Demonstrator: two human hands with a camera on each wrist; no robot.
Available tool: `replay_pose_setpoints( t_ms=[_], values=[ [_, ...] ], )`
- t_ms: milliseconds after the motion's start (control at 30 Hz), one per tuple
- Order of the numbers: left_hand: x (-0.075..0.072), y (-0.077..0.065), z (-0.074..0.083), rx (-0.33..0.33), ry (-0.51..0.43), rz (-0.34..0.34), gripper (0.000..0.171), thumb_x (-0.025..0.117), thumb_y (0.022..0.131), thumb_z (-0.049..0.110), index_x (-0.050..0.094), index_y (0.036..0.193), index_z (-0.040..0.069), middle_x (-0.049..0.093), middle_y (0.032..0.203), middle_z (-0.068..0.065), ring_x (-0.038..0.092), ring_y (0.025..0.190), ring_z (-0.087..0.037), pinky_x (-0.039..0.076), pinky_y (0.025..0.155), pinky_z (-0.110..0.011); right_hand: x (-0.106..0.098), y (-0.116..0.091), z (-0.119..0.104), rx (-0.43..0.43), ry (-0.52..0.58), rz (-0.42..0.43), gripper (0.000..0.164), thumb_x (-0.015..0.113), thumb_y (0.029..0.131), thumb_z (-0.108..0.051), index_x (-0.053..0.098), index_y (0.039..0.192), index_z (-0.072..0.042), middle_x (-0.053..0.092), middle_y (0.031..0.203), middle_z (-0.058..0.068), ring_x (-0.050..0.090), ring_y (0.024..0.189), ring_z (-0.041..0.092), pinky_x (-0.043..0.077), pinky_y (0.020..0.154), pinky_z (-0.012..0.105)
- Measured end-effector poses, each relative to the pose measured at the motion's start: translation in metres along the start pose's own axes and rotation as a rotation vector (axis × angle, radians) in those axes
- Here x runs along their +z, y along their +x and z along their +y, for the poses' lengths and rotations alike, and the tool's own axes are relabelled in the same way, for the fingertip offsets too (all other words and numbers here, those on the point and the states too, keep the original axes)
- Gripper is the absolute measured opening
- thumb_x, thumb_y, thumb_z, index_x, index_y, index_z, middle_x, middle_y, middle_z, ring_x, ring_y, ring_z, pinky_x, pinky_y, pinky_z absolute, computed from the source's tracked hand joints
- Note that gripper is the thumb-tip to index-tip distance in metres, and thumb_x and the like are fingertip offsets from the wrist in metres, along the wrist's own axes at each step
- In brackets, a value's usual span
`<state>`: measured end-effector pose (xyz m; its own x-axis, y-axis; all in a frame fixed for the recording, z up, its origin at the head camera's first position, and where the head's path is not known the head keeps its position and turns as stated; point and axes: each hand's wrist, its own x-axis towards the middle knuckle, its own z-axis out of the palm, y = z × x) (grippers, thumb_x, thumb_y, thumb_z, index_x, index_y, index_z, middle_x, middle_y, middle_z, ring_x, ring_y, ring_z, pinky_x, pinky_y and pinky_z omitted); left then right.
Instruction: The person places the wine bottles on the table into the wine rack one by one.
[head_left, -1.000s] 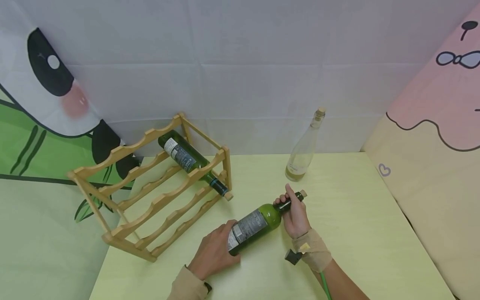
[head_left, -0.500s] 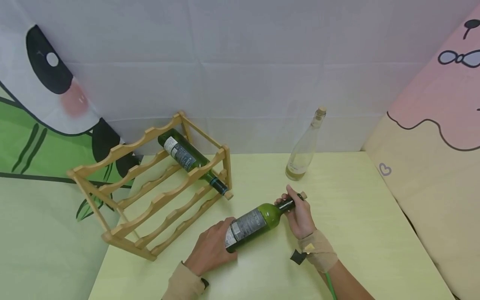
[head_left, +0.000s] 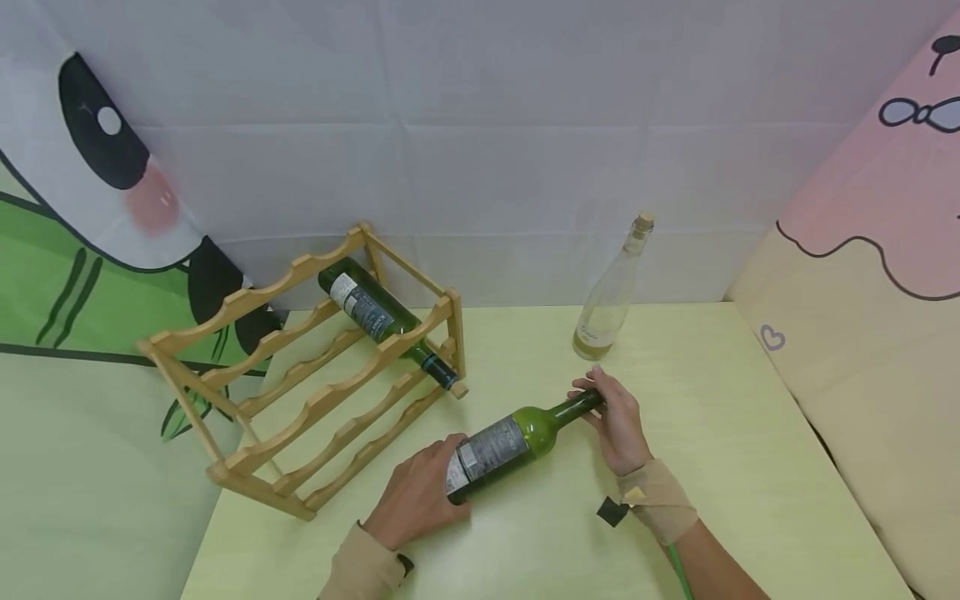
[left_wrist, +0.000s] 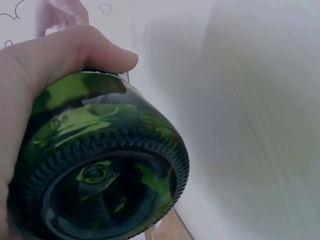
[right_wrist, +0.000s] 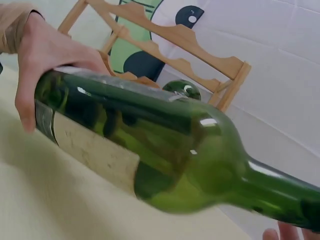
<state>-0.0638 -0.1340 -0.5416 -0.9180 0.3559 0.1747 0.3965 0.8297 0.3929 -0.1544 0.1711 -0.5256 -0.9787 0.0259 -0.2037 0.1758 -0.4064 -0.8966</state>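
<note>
A green wine bottle (head_left: 491, 454) with a grey label is held tilted above the table, its neck toward the right. My left hand (head_left: 420, 492) grips it round the base end; the left wrist view shows the ridged bottom (left_wrist: 110, 185) and my thumb lying over the side. At the mouth end is my right hand (head_left: 618, 421), with thumb and fingers about the tip of the neck. The mouth itself is hidden by that hand. In the right wrist view the bottle's shoulder (right_wrist: 210, 155) fills the middle, and a few right fingertips (right_wrist: 287, 232) show below the neck.
A wooden wine rack (head_left: 330, 396) stands at the left, with another corked green bottle (head_left: 367, 308) lying in its upper row at the right end. A clear corked bottle (head_left: 603, 308) stands upright toward the back of the table (head_left: 712, 400). Printed cloth hangs behind.
My right hand has slid right along the neck to its tip, covering the cork seen before. My left hand and the bottle have shifted slightly left. Rack and clear bottle stay put.
</note>
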Motion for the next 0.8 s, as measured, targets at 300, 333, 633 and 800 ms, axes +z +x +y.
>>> replay_pose_setpoints(
  t_ms=[300, 333, 633, 800],
  values=[
    [-0.002, 0.001, -0.003, 0.013, 0.016, 0.012, 0.087, 0.082, 0.056, 0.036, 0.05, 0.135, 0.015, 0.054, 0.088, 0.007, 0.05, 0.07, -0.007, 0.04, 0.055, -0.022, -0.02, 0.008, -0.009, -0.173, -0.194, -0.01, 0.036, 0.056, 0.102, -0.037, 0.055, 0.121, -0.007, 0.065, 0.115, 0.013, 0.062, 0.106, 0.028, 0.044, 0.096, 0.038],
    [-0.001, 0.0, -0.003, 0.013, 0.019, 0.013, 0.087, 0.082, 0.056, 0.036, 0.05, 0.135, 0.015, 0.054, 0.088, 0.008, 0.05, 0.069, -0.007, 0.04, 0.054, -0.022, -0.022, 0.009, -0.009, -0.2, -0.214, -0.024, 0.035, 0.056, 0.102, -0.036, 0.055, 0.121, -0.006, 0.065, 0.115, 0.014, 0.063, 0.106, 0.027, 0.043, 0.097, 0.038],
    [-0.002, -0.002, -0.005, 0.019, 0.018, 0.003, 0.086, 0.081, 0.057, 0.035, 0.051, 0.135, 0.015, 0.054, 0.088, 0.008, 0.049, 0.07, -0.007, 0.039, 0.054, -0.022, -0.042, 0.017, -0.013, -0.399, -0.472, -0.141, 0.035, 0.046, 0.107, -0.026, 0.049, 0.132, -0.001, 0.057, 0.125, 0.022, 0.055, 0.116, 0.027, 0.037, 0.104, 0.037],
    [-0.003, -0.003, -0.006, 0.01, 0.021, -0.018, 0.087, 0.08, 0.058, 0.036, 0.05, 0.136, 0.015, 0.054, 0.089, 0.008, 0.049, 0.07, -0.007, 0.039, 0.054, -0.022, -0.047, 0.021, -0.02, -0.521, -0.757, -0.157, 0.034, 0.046, 0.107, -0.028, 0.049, 0.135, -0.01, 0.06, 0.125, 0.007, 0.05, 0.122, 0.023, 0.031, 0.105, 0.051]
  ],
)
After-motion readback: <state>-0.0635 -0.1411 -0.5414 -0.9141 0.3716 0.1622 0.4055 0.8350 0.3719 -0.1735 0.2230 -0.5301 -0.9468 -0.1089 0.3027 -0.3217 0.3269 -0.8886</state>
